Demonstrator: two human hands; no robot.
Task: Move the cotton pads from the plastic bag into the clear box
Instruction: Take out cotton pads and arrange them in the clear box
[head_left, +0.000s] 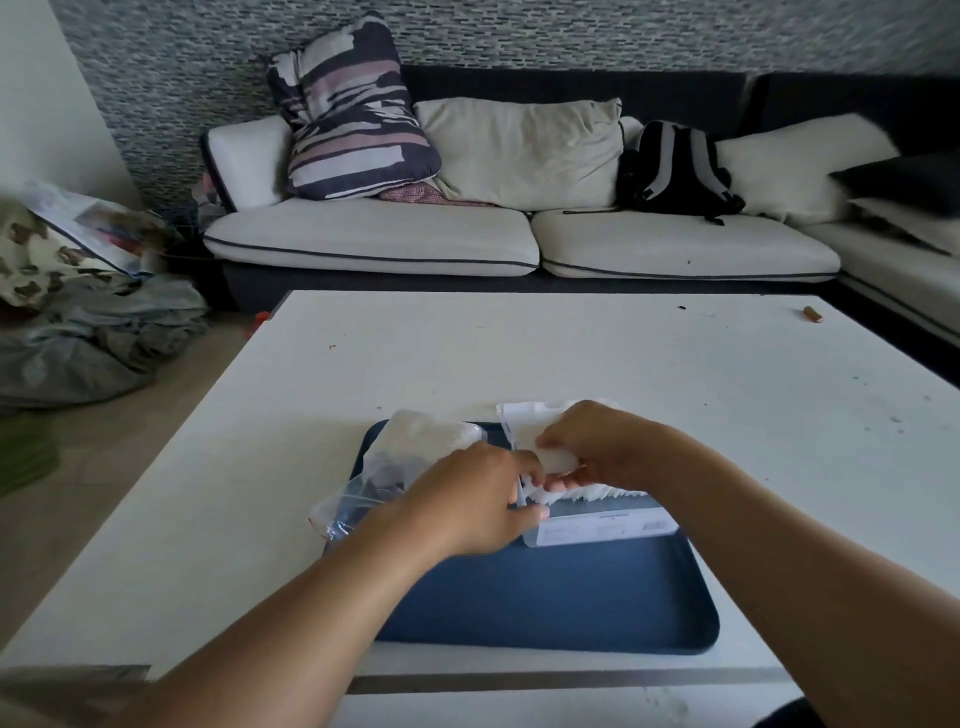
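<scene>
A clear plastic bag (410, 452) with white cotton pads in its far end lies on the left of a dark blue tray (561, 597). To its right on the tray stands the clear box (602, 525), a row of white pads showing along its top. My left hand (467, 504) rests over the bag's near end, its fingers curled at the box's left edge. My right hand (587, 447) is above the box and pinches a white cotton pad (558, 460). The box's far half is hidden behind my hands.
The tray sits on a white table (519, 353). A small brown object (811, 314) lies at the table's far right. Behind the table is a sofa (374, 244) with cushions and a black backpack (675, 171). Clothes are piled on the floor at the left.
</scene>
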